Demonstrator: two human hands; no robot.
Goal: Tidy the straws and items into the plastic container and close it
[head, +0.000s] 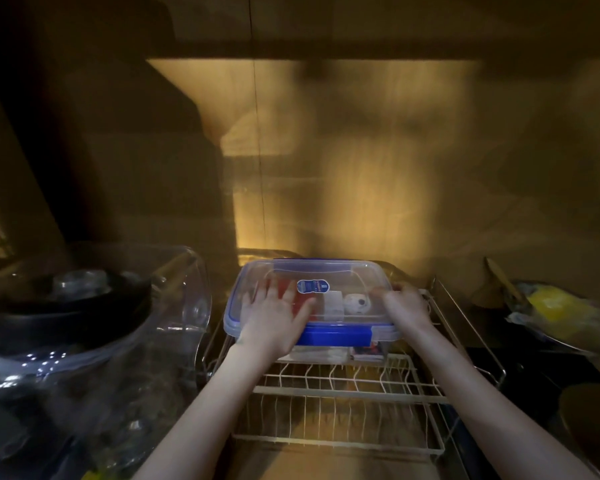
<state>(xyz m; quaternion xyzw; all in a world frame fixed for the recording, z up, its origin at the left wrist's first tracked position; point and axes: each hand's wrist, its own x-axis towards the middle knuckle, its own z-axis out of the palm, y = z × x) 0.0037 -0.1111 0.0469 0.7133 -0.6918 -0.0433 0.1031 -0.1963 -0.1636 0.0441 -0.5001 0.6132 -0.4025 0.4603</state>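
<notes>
Dim shelf, wire rack (343, 386). Box (312, 303) on rack, lid on. Left hand (274, 317) flat, fingers spread on lid; right hand (404, 304) curled over right edge. Light, stiff, slick plastic; likely press near blue clip (336, 336).

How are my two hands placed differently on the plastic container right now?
The left hand lies flat on top of the lid, fingers spread; the right hand grips the lid's right edge, fingers curled. The left sits near the front latch; the right sits off to the side. Both touch the plastic container.
</notes>
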